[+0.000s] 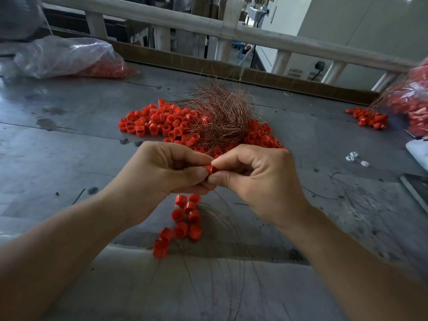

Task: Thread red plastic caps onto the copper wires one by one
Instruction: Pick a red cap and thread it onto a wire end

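Far left of the hands, a clear plastic bag (67, 56) with red pieces inside lies on the table (69, 158). The left hand (166, 174), fingers curled, pinches one red cap (210, 169) between thumb and forefinger. The right hand (261, 181) meets it from the other side, its thumb and forefinger nipping the same cap. The wire end is hidden between the fingertips (so I cannot tell whether it has entered the cap). Just below the hands lie the threaded caps (185, 218), apparently on a thin wire; if that wire slips from the pinch, they could slide off. Beyond the hands, the copper wires (220, 112) sit tangled over the loose cap pile (152, 121), where a snagged strand might drag others along. Far right of the hands sits a second bag (414, 103).
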`<state>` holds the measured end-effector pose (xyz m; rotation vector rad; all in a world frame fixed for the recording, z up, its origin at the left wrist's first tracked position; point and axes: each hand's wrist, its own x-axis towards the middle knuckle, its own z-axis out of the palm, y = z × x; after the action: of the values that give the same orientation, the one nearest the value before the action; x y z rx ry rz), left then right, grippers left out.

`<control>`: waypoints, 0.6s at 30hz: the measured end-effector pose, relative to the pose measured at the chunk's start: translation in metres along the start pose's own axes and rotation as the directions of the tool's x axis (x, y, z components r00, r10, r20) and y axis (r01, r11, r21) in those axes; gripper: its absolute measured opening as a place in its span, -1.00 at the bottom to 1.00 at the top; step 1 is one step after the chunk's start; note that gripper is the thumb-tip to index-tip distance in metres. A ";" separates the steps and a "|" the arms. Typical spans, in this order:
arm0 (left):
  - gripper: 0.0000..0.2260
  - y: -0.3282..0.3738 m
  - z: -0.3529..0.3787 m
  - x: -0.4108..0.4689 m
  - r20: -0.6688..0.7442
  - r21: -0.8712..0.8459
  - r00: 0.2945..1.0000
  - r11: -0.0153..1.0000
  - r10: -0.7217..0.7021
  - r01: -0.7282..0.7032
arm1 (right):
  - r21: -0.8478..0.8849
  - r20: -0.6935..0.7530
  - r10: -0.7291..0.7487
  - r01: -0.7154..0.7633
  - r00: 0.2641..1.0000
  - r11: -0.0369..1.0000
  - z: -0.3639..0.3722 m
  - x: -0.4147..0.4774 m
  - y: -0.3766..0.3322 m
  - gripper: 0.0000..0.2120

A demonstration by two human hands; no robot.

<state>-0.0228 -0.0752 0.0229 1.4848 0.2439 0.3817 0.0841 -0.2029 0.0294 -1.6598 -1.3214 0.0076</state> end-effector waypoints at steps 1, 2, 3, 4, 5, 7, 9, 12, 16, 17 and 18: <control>-0.81 0.001 0.000 0.000 0.013 -0.008 1.000 1.000 -0.005 0.005 | 0.012 0.001 0.010 -0.010 1.000 1.000 -0.001 0.000 0.000 -0.85; -0.80 0.001 -0.001 0.000 0.025 -0.012 1.000 1.000 -0.008 0.008 | 0.015 0.004 0.014 -0.014 1.000 1.000 -0.001 0.001 0.000 -0.85; -0.79 0.001 -0.001 0.001 0.036 -0.016 0.999 1.000 -0.012 0.013 | 0.012 0.009 0.011 -0.011 1.000 1.000 -0.002 0.001 0.001 -0.84; -0.79 0.001 -0.002 0.001 0.044 -0.022 0.999 1.000 -0.017 0.018 | 0.009 0.015 0.002 -0.002 1.000 1.000 -0.003 0.001 0.001 -0.83; -0.79 0.001 -0.002 0.001 0.048 -0.029 0.999 0.999 -0.021 0.023 | 0.009 0.021 -0.009 0.009 1.000 1.000 -0.003 0.002 0.001 -0.82; -0.79 0.001 -0.002 0.001 0.047 -0.034 0.999 0.999 -0.022 0.023 | 0.021 0.026 -0.029 0.029 0.999 0.999 -0.005 0.003 0.001 -0.78; -0.78 0.001 0.000 0.000 0.052 -0.040 0.999 0.999 -0.016 0.018 | 0.025 0.018 -0.032 0.032 0.999 0.999 -0.005 0.003 0.002 -0.79; -0.79 0.003 0.001 0.000 0.082 -0.059 0.997 0.998 -0.013 0.017 | 0.059 0.026 -0.020 0.019 0.999 0.998 -0.005 0.003 0.002 -0.84; -0.74 0.004 -0.001 -0.002 0.135 -0.103 0.991 0.995 -0.003 0.017 | 0.079 0.071 -0.042 0.036 0.997 0.996 -0.006 0.004 0.001 -0.69; -0.69 0.004 -0.002 -0.003 0.146 -0.111 0.989 0.994 -0.004 0.020 | 0.032 0.100 -0.068 0.065 0.993 0.997 -0.006 0.005 0.001 -0.66; -0.63 0.004 -0.003 -0.003 0.152 -0.114 0.988 0.993 -0.007 0.025 | -0.011 0.139 -0.084 0.086 0.987 0.996 -0.007 0.006 0.001 -0.66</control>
<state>-0.0271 -0.0732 0.0262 1.3892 0.1109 0.2645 0.0911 -0.2031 0.0351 -1.6401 -1.4997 0.0614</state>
